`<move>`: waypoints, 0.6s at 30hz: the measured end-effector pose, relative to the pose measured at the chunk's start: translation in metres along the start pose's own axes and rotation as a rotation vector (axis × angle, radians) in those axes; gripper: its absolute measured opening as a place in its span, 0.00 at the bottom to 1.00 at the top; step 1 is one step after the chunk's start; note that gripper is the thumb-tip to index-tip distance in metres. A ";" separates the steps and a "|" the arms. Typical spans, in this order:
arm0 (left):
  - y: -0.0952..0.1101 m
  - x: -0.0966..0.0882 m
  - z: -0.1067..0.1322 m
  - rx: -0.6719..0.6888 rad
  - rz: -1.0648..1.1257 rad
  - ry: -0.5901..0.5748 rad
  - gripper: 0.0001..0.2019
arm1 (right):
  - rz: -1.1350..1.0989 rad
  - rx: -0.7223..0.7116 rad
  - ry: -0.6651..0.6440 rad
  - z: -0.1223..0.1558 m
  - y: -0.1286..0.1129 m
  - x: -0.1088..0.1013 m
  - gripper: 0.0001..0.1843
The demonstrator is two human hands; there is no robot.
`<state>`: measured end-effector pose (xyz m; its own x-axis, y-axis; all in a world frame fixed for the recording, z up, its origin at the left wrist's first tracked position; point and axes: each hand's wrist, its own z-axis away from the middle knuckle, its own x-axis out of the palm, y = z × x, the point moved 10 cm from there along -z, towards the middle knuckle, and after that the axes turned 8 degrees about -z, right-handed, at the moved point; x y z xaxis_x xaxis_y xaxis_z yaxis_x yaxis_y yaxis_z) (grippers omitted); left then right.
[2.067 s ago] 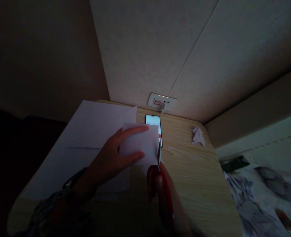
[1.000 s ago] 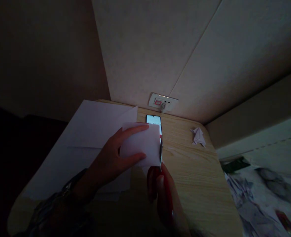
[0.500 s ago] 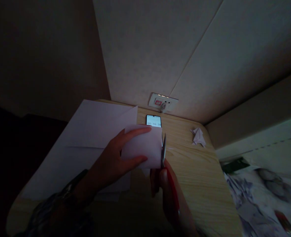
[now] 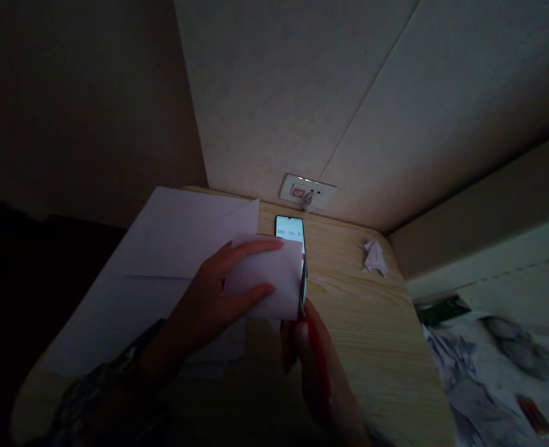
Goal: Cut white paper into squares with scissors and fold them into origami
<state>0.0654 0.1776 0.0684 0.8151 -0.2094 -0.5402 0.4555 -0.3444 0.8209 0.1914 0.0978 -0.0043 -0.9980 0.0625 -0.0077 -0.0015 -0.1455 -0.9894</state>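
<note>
My left hand (image 4: 223,279) grips a small white piece of paper (image 4: 274,276) from its left side, thumb and fingers resting across it. In my right hand (image 4: 323,366) is a pair of scissors (image 4: 320,360) with red handles. The blades point away from me and lie along the paper's right edge, close together. Beneath my left arm larger white sheets of paper (image 4: 195,226) lie on the wooden table (image 4: 349,323). Behind the held paper a phone (image 4: 289,227) with a lit timer screen is partly covered.
A folded paper figure (image 4: 374,257) lies at the table's right side. A wall socket (image 4: 308,191) with a plug sits just above the back edge. Beyond the table on the right are crumpled paper scraps (image 4: 474,397) and a green packet (image 4: 444,310).
The paper and both hands have shifted slightly left. The scissor blades have come closer together at the paper's right edge. More of the phone screen shows.
</note>
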 end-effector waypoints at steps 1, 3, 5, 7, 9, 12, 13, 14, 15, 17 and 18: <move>0.000 0.001 0.000 0.000 0.005 -0.005 0.21 | 0.001 0.003 -0.001 0.000 0.000 0.000 0.30; 0.000 0.001 0.000 0.003 0.009 -0.011 0.21 | 0.008 0.004 0.000 -0.001 -0.001 -0.001 0.29; 0.001 0.001 0.000 0.006 0.011 -0.006 0.21 | 0.021 0.005 0.005 0.000 -0.002 -0.002 0.29; 0.001 0.000 0.000 0.004 0.019 0.004 0.21 | 0.037 0.007 0.007 0.001 -0.003 -0.002 0.30; 0.001 0.000 0.001 0.003 0.032 0.011 0.21 | 0.057 0.006 0.015 0.002 -0.004 -0.002 0.29; 0.000 0.000 0.001 0.002 0.053 0.012 0.22 | 0.057 0.009 0.015 0.004 -0.005 0.000 0.28; -0.001 0.000 0.001 0.002 0.061 0.010 0.22 | 0.038 0.013 0.013 0.005 -0.004 0.001 0.28; -0.002 0.001 0.001 0.002 0.068 0.008 0.22 | 0.018 0.022 0.011 0.005 -0.004 0.002 0.28; -0.002 0.001 0.000 0.005 0.074 0.006 0.22 | 0.001 0.033 0.010 0.005 -0.002 0.002 0.28; -0.002 0.001 0.000 0.018 0.073 0.005 0.22 | -0.016 0.048 0.012 0.005 0.000 0.004 0.28; -0.002 0.001 -0.001 0.026 0.069 0.007 0.22 | -0.007 0.041 0.012 0.005 0.001 0.004 0.28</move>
<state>0.0654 0.1788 0.0665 0.8468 -0.2268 -0.4811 0.3888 -0.3532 0.8509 0.1868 0.0928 -0.0043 -0.9972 0.0750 -0.0031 -0.0109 -0.1853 -0.9826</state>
